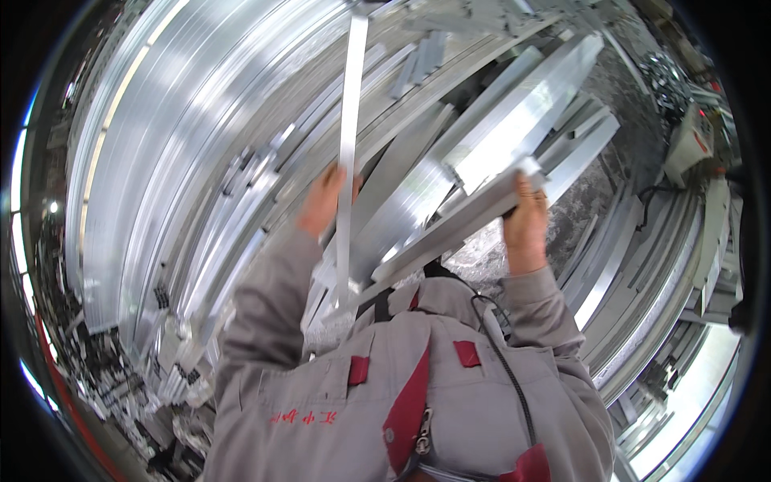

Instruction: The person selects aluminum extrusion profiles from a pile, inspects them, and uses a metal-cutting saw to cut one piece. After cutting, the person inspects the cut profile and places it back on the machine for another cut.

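Your left hand (324, 201) grips the thin aluminium strip (348, 145) — it runs up toward twelve o'clock. Your right hand (526, 221) clutches a bundle of aluminium profiles (514, 128) — fanning toward one o'clock.

We're standing in a metalworking shop, an aluminium yard by the look of it: long silvery profiles (201, 136) lie stacked in sweeping rows, shorter cut bars (514, 120) pile up crosswise, offcuts (120, 377) litter the floor at the left, and a pale control box with red buttons (689, 140) sits at the right among cables.
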Action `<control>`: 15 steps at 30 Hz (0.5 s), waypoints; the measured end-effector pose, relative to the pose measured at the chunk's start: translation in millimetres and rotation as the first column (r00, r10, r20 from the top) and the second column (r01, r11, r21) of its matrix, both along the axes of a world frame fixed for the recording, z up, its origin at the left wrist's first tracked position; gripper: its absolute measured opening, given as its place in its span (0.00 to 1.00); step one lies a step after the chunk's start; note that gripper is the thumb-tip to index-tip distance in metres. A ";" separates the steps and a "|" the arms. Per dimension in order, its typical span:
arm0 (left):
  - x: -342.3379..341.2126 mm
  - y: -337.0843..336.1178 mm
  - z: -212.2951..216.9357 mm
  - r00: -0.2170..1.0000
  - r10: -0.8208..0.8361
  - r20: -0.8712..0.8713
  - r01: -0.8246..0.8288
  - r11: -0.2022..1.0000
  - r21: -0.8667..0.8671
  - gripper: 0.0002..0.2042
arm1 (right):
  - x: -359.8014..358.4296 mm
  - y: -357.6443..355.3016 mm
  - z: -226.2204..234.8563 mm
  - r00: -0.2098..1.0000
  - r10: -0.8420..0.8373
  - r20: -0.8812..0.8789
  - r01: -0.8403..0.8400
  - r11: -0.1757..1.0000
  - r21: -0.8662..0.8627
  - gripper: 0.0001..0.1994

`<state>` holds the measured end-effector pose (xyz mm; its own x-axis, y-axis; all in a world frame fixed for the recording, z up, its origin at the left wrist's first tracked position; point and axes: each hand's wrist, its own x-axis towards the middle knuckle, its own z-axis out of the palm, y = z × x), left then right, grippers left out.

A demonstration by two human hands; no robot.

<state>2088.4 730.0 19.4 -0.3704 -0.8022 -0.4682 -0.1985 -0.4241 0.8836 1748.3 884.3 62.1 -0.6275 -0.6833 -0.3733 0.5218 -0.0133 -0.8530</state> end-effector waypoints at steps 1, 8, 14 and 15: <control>-0.8 -20.0 8.6 0.996 0.058 -0.074 -0.057 0.998 0.023 0.23 | -10.8 5.8 -0.5 1.000 -0.020 0.002 0.020 1.000 0.020 0.21; -30.5 -149.6 74.4 0.883 0.352 -0.312 -0.346 0.935 0.074 0.26 | -75.5 62.6 -10.2 0.958 -0.282 -0.039 0.284 0.958 0.039 0.22; -11.2 -205.6 73.4 0.683 0.393 -0.616 -0.300 0.919 0.254 0.22 | -115.9 126.5 -6.6 0.900 -0.419 -0.118 0.426 0.904 0.040 0.20; -9.5 -210.9 69.5 0.654 0.402 -0.641 -0.324 0.914 0.243 0.21 | -120.2 133.6 -6.3 0.895 -0.431 -0.114 0.436 0.900 0.021 0.20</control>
